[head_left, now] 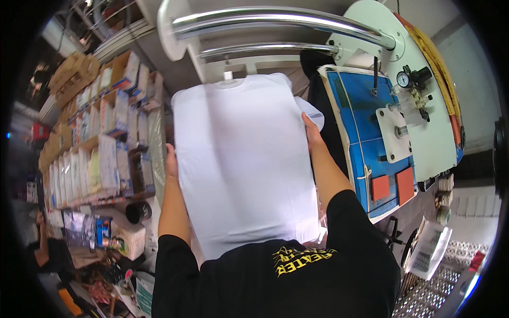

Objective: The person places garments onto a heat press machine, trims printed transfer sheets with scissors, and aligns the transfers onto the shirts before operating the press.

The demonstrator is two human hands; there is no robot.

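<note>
A white T-shirt [238, 164] lies spread out before me, its collar at the far end and a small sleeve flap sticking out at the upper right. My left hand [171, 161] grips its left edge, thumb showing and the other fingers hidden by the fabric. My right hand [312, 127] holds the right edge higher up, just below the sleeve, with its fingers partly hidden. What supports the shirt underneath is mostly covered.
A press machine [424, 143] with blue platen [356, 116], gauge and chrome tubes [275, 24] stands right and ahead. Cardboard boxes [122, 74] of folded packs are stacked left, above cluttered items. Another person's arm [42, 244] shows at far left. A stand [427, 249] holding papers is lower right.
</note>
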